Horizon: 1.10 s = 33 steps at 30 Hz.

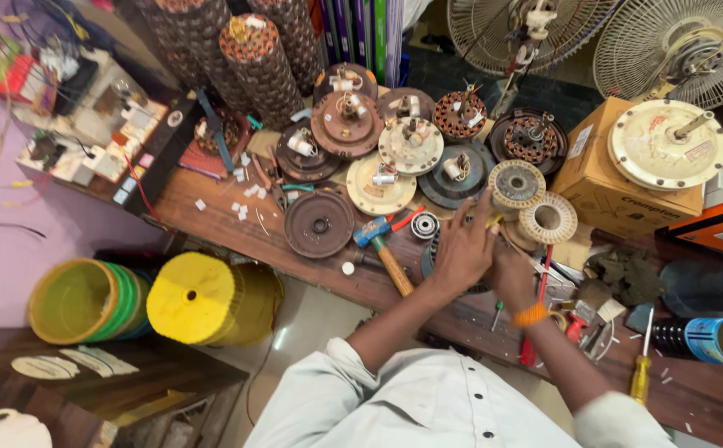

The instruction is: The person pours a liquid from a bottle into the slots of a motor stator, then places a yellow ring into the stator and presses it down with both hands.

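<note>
1. Left hand (pixel 463 249) and right hand (pixel 511 278) meet above the counter (pixel 237 228) middle, fingers curled over a dark round motor part (pixel 433 249); the grip itself is hidden.
2. A hammer (pixel 384 246) lies just left.
3. Wound coils (pixel 517 184) sit beyond.

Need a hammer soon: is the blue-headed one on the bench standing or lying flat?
Lying flat: the hammer rests on the workbench, wooden handle toward the person.
</note>
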### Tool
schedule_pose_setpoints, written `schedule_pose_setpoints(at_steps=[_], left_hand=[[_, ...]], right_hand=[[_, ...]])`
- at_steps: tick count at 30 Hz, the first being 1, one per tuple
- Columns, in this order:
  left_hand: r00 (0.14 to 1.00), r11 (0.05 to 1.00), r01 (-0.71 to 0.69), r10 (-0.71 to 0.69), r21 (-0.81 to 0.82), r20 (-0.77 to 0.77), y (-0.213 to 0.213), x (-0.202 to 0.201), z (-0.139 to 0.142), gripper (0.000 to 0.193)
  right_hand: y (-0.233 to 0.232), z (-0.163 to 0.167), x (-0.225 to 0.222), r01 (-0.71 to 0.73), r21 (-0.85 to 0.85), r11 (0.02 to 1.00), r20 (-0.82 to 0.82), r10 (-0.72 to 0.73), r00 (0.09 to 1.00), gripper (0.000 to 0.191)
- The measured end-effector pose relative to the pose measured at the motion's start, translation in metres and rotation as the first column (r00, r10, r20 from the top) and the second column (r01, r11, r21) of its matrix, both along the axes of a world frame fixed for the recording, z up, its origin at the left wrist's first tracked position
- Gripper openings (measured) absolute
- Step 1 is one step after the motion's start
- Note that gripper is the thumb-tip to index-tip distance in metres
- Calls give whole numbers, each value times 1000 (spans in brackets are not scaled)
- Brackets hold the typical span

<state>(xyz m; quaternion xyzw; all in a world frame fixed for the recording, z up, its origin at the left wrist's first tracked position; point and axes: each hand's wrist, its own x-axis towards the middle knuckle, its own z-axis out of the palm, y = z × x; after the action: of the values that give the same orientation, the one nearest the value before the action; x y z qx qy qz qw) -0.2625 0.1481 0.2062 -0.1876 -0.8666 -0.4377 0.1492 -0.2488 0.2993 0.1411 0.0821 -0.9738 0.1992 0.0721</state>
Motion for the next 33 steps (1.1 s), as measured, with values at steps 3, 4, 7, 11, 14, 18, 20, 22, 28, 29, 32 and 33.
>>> schedule_pose_setpoints(at_steps=[3, 4, 7, 11, 14, 18, 20, 22, 28, 29, 32, 33], left_hand=[[1000, 999, 3, -4, -53, -14, 3, 5, 3, 69], [1000, 998, -1, 1, -63, 5, 4, 8, 4, 68], [991, 995, -52, 41, -82, -125, 3, 14, 3, 65], [996, 998, -25, 20, -60, -83, 0, 20, 0, 65], [995, 998, -43, 39, -40, -95, 0, 25, -3, 63], [974, 997, -76, 71, -12, -215, -2, 30, -6, 62], [973, 997, -78, 82, 28, -215, -1, 34, -8, 59], [980, 995, -60, 73, 80, -183, -3, 41, -10, 53], [954, 999, -43, 45, 13, -296, -12, 39, -9, 49], [972, 999, -34, 41, 35, -233, -11, 34, -8, 58], [999, 1000, 8, -8, 7, 31, -5, 14, -1, 71], [988, 998, 41, -32, -53, 151, 0, 1, 1, 66]], right_hand=[[4, -6, 4, -179, -263, 948, 74, 205, 976, 32], [6, -7, 2, -128, -307, 943, 108, 168, 980, 27], [9, -6, -5, -40, -299, 953, -33, 31, 999, 22], [4, -5, -7, -209, -296, 932, 140, 259, 956, 18], [-1, -7, -3, 129, -424, 897, -68, -174, 982, 16], [-1, -8, -1, -70, -223, 972, 40, 80, 996, 17], [2, -5, -3, -251, -468, 847, 143, 353, 925, 19], [1, -3, -4, -59, -351, 934, -17, 57, 998, 15], [-8, -1, 0, -50, -150, 987, 90, 64, 994, 20], [-7, -1, -1, -131, -202, 970, 100, 154, 983, 16], [4, 4, -8, -178, -346, 921, 279, 282, 918, 17], [8, 7, -11, -246, -199, 949, 11, 253, 967, 18]])
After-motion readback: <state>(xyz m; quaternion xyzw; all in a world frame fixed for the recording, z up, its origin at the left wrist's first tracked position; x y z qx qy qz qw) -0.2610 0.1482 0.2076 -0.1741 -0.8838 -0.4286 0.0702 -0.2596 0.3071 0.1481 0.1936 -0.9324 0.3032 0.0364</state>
